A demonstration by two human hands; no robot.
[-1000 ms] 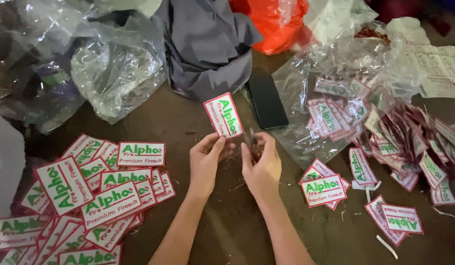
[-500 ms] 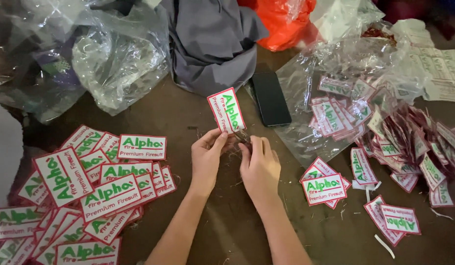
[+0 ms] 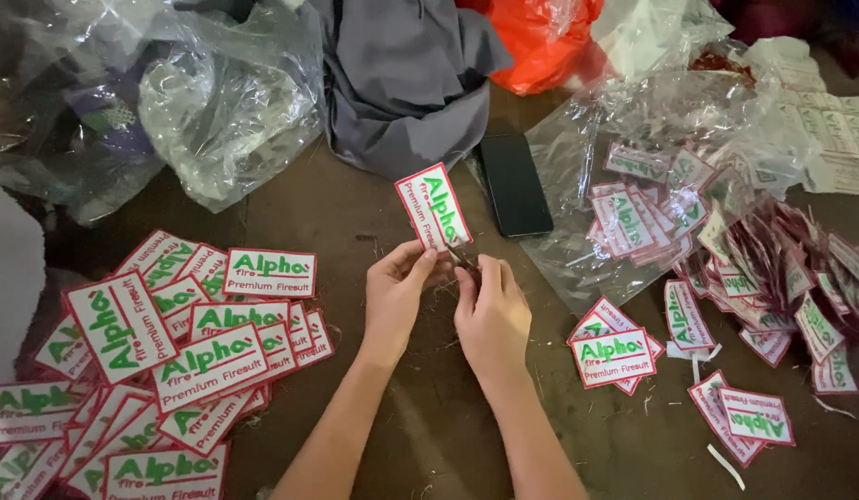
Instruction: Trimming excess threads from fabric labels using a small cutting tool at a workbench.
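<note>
Brown tabletop (image 3: 402, 213) carries crumpled clear plastic bags (image 3: 217, 102), grey cloth (image 3: 402, 74) and heaps of white patches (image 3: 170, 352) on both sides. Near the centre, left hand (image 3: 395, 298) pinches one patch (image 3: 433, 207) upright by its lower edge; right hand (image 3: 492, 313) closes on a small tool (image 3: 463, 259) just beside it

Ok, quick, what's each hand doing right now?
Left hand: closed, pinching the lower edge of a white patch.
Right hand: closed at the same edge; whether it grips anything cannot be told.
</note>
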